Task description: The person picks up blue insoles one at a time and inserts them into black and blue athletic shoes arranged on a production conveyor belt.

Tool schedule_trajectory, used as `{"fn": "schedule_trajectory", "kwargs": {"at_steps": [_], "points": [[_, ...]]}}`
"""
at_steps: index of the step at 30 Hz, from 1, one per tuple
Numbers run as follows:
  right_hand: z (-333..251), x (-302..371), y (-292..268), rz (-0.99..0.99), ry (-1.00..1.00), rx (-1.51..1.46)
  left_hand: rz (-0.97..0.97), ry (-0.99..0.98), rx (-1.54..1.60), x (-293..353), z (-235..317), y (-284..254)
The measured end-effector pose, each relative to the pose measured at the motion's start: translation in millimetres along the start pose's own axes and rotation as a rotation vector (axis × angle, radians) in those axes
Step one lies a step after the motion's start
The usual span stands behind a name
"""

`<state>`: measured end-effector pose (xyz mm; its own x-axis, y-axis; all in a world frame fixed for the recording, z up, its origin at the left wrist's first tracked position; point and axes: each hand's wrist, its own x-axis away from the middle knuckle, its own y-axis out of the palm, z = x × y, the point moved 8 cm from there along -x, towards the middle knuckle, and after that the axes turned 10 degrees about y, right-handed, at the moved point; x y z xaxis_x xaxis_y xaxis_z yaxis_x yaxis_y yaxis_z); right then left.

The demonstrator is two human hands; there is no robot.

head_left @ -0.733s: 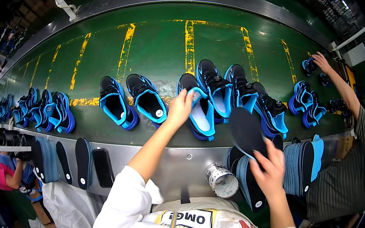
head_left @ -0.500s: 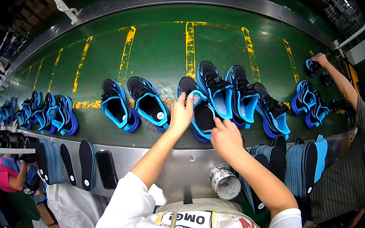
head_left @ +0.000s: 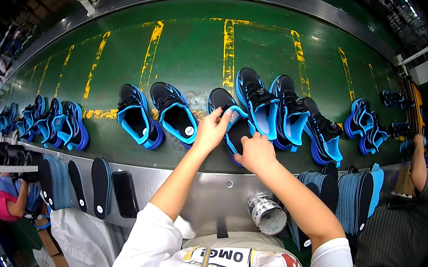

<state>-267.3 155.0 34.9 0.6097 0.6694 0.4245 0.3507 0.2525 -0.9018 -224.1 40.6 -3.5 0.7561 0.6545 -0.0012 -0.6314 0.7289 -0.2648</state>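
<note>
While left fingers (head_left: 219,118) pinch a shoe (head_left: 220,99) by its tongue (head_left: 234,115) | right fingers (head_left: 251,145) curled at rear, grip unclear | shoe between both: dark insole (head_left: 239,130) inside | left of fingers: shoe pair (head_left: 165,94), dark-insoled

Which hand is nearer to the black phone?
Left. The left hand, on a shoe, lies beyond the phone, to its right; the right hand, at that shoe's opening, is farther right.

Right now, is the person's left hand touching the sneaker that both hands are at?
Touching: in the head view, the left hand has its fingertips on the blue tongue of the black-and-blue sneaker.
</note>
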Motion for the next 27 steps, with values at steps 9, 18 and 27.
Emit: {"fn": "schedule_trajectory", "kwargs": {"at_steps": [9, 18, 27], "points": [[-11.0, -23.2, 29.3, 0.139, -0.283, -0.017, -0.068, 0.029, 0.021, -1.4, 4.9, 3.6], [-15.4, -49.3, 59.4, -0.025, -0.260, 0.257, -0.073, 0.047, -0.033, -1.7, -1.6, 4.5], [-13.7, -54.4, 78.0, -0.313, -0.327, 0.528, -0.105, 0.052, -0.008, -10.2, -15.5, 8.2]]}}
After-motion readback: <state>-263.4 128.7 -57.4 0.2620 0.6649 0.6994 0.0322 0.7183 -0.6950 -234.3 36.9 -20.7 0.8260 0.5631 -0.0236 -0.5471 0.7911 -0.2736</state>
